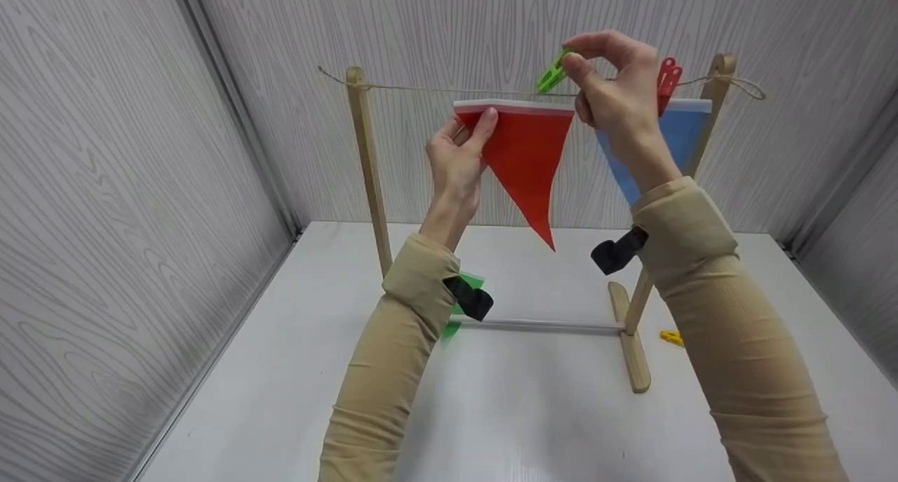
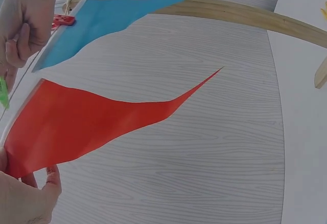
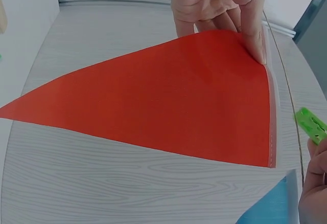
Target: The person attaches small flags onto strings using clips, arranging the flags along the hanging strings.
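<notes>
— So, where are the hands?

— Both are up at the string [image 1: 421,89], which runs between the two posts of a wooden stand [image 1: 370,166] on the white worktop [image 1: 533,398]. The left hand [image 1: 459,156] pinches the upper left corner of the red flag [image 1: 526,156], thumb in front and fingers behind, holding the flag's white top edge just under the string.

— And the right?

— The right hand [image 1: 617,82] pinches a green clothespin [image 1: 552,75] between thumb and forefinger, right at the string above the red flag's upper right corner. Whether the pin's jaws already bite the string or the flag, I cannot tell; the fingers cover that spot.

— How does the flag hang?

— Point down, near the middle of the line, its tip well above the worktop. The right wrist view shows the flag spread flat, with the left hand's fingers [image 3: 253,29] on its corner.

— Anything else on the line?

— A blue flag [image 1: 684,138] hangs to the right, partly behind the right arm, fastened by a red clothespin [image 1: 668,82] close to the right post.

— And lower down?

— A green flag [image 1: 463,303] lies on the worktop by the stand's crossbar, mostly hidden by the left sleeve. A yellow clothespin [image 1: 671,337] lies to the right of the stand's right foot.
</notes>
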{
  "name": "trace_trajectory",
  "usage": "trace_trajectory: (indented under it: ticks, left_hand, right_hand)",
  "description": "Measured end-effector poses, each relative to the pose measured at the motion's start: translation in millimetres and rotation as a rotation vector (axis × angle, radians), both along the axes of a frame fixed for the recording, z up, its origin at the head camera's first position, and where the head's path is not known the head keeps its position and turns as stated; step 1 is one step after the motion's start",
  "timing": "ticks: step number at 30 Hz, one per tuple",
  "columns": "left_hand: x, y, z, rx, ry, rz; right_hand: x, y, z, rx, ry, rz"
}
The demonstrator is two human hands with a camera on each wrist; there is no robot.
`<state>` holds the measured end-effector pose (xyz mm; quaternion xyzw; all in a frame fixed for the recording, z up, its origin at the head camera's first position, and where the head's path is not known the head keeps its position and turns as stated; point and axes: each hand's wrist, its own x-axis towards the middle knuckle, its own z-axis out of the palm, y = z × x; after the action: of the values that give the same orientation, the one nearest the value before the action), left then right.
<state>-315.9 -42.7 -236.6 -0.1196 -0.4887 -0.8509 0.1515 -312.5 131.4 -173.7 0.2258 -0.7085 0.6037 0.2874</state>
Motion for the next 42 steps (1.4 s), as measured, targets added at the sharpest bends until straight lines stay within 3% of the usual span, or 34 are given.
trace_trajectory:
  ticks: [6, 16, 42]
  left_hand:
    - [1.4, 0.6, 1.4, 0.011, 0.001, -0.014]
    - [2.0, 1.6, 3.5, 0.009, 0.002, -0.020]
    - [3.9, 5.8, 6.5, -0.013, 0.008, -0.030]
  right_hand:
    - [-2.5, -2.2, 1.8, -0.015, -0.041, -0.011]
    - [-2.3, -5.8, 3.0, 0.010, -0.031, -0.016]
    - [-0.1, -13.4, 0.7, 0.098, -0.028, -0.137]
